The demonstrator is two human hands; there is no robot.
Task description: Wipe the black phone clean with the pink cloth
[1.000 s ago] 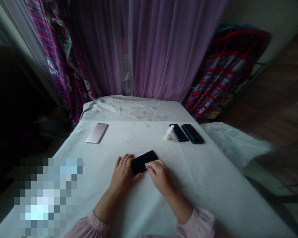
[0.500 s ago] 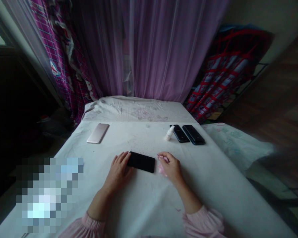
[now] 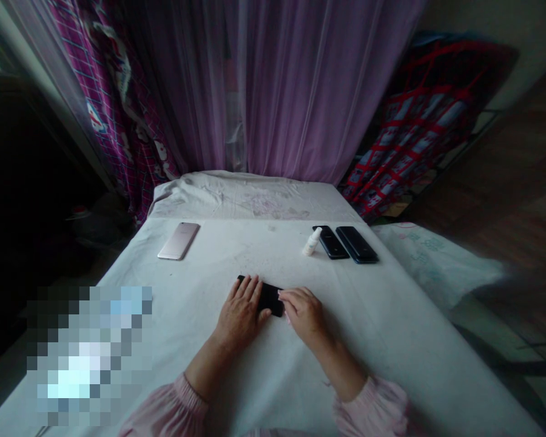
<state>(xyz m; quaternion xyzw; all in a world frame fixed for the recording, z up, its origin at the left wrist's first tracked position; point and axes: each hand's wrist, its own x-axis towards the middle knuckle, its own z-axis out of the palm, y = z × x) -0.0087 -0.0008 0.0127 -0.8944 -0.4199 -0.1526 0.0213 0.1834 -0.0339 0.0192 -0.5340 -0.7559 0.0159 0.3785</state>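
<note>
A black phone (image 3: 270, 297) lies screen up on the white tablecloth, partly covered by my hands. My left hand (image 3: 240, 315) rests over its left part, fingers stretched out flat and the thumb near the close edge. At the phone's right end is my right hand (image 3: 306, 312), its fingers closed in a pinch on a small pink cloth (image 3: 287, 317). Most of the cloth is hidden under the fingers.
A white spray bottle (image 3: 312, 241) stands at the back right beside two dark phones, a smaller one (image 3: 333, 243) and a larger one (image 3: 357, 244). A rose-gold phone (image 3: 179, 241) lies back left. A blurred-out patch (image 3: 91, 358) covers the front left.
My left hand has slid right, from the phone's left end onto its screen. My right hand has moved left with the pink cloth, up to the phone's right end.
</note>
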